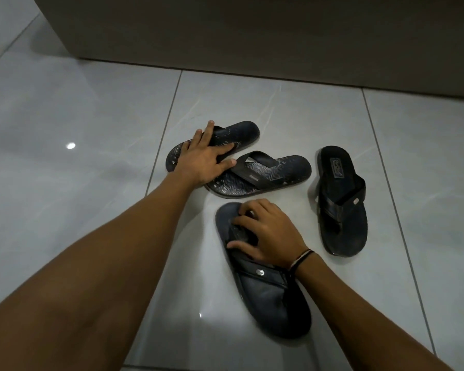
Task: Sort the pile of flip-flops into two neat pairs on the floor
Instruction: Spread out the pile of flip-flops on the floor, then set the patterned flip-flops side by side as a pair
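Several dark flip-flops lie on the pale tiled floor. Two have a patterned footbed: the far patterned flip-flop (241, 132) lies under my left hand (206, 156), whose fingers spread over its strap, and the near patterned flip-flop (276, 172) lies beside it, touching my thumb. Two are plain black: the near plain flip-flop (268, 290) lies under my right hand (268, 234), whose fingers curl onto its strap, and the right plain flip-flop (340, 202) lies alone, toe pointing towards me.
A dark cabinet or wall base (252, 36) runs across the back. Glossy floor tiles (65, 129) stretch to the left and right of the flip-flops. A cord bracelet is on my right wrist (300, 259).
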Action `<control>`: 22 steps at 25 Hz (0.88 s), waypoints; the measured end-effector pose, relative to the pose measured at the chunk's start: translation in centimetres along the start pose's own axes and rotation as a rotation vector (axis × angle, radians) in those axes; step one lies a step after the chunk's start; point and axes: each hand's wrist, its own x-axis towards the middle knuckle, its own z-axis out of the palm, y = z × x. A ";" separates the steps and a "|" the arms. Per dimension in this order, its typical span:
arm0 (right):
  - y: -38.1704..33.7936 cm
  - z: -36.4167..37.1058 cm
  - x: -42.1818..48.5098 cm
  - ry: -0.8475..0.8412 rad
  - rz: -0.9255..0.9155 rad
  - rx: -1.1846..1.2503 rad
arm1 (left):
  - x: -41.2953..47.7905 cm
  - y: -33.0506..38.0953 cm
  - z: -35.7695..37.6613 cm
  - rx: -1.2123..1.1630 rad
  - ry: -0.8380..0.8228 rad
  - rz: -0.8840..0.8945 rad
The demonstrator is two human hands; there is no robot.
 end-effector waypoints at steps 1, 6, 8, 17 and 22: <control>0.4 0.1 0.1 0.014 0.035 -0.019 | -0.1 -0.1 0.1 -0.001 0.014 -0.021; 2.5 -0.5 -0.1 0.038 0.105 -0.092 | -1.3 -1.0 1.3 -0.016 0.090 -0.114; 2.9 -0.8 -0.4 0.050 0.156 -0.095 | -1.3 -1.2 1.4 -0.032 0.079 -0.146; 10.0 -5.2 1.7 -0.063 0.555 -0.195 | -3.0 -0.8 2.3 -0.044 0.128 -0.201; 5.7 -5.6 7.4 0.065 0.558 0.047 | -3.5 -0.3 1.1 -0.078 0.144 -0.228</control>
